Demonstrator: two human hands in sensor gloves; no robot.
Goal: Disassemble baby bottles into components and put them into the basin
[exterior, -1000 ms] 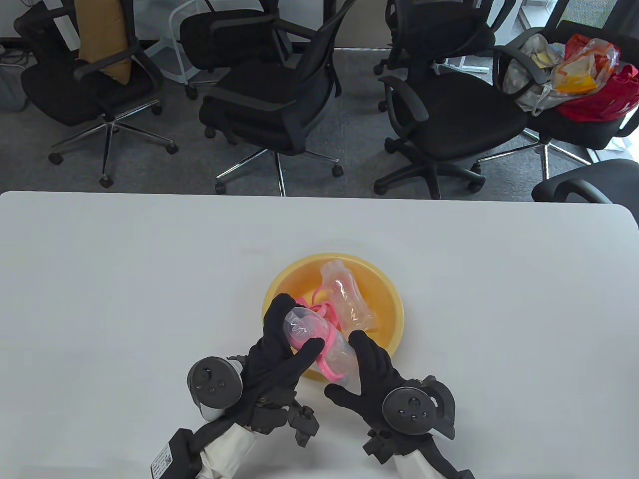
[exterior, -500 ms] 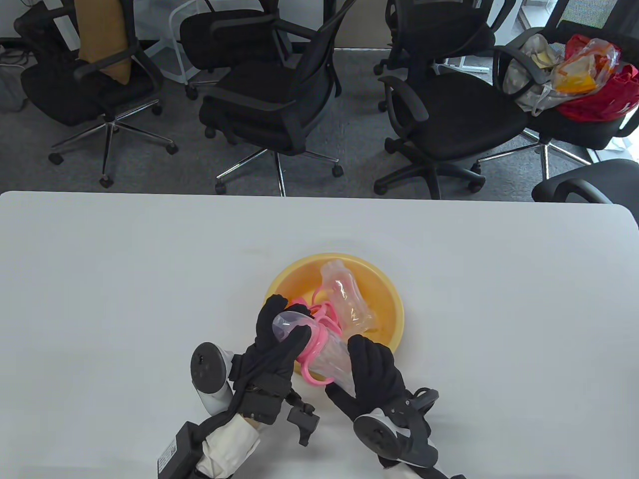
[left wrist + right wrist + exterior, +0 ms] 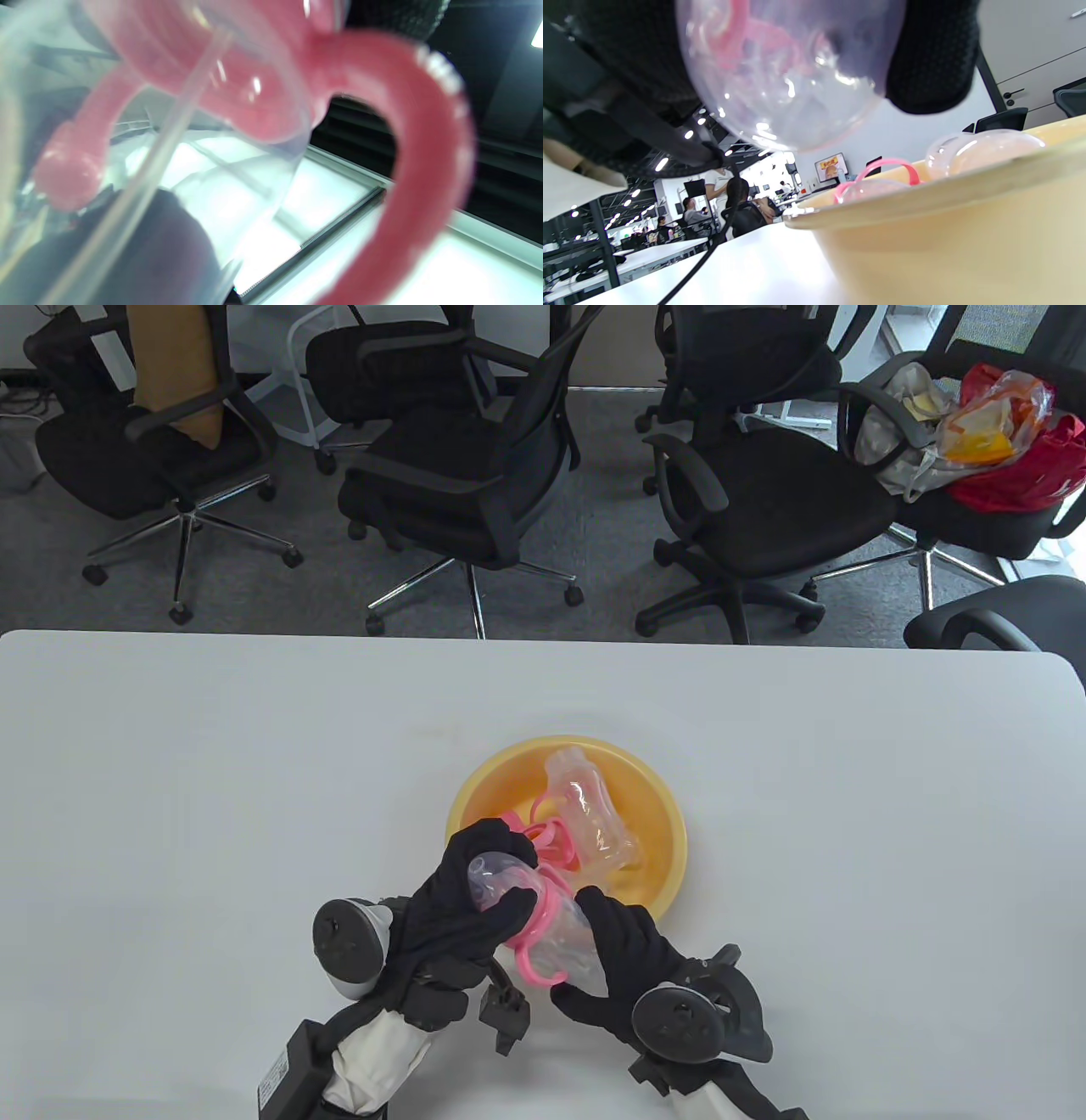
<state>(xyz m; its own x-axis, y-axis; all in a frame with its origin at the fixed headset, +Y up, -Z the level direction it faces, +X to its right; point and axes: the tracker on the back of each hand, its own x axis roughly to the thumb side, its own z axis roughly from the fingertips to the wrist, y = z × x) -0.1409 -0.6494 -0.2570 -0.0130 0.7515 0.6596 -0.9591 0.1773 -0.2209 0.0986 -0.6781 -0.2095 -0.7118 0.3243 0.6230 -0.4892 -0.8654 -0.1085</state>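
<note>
Bottle (image 3: 556, 929) hung over the yellow basin's (image 3: 662, 806) near rim, left hand (image 3: 471, 899) gripping its cap, right hand (image 3: 632, 946) clutching the body; wrist view caught a straw (image 3: 169, 140) inside. White table (image 3: 212, 772), black chairs (image 3: 475, 483) beyond.

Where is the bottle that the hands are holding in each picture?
Table view: the bottle is at bottom centre, between both hands, over the near rim of the basin.
Left wrist view: it fills the picture, its pink handle curving on the right.
Right wrist view: its clear base is at top centre.
Shared landmark: the yellow basin in the table and right wrist views.
</note>
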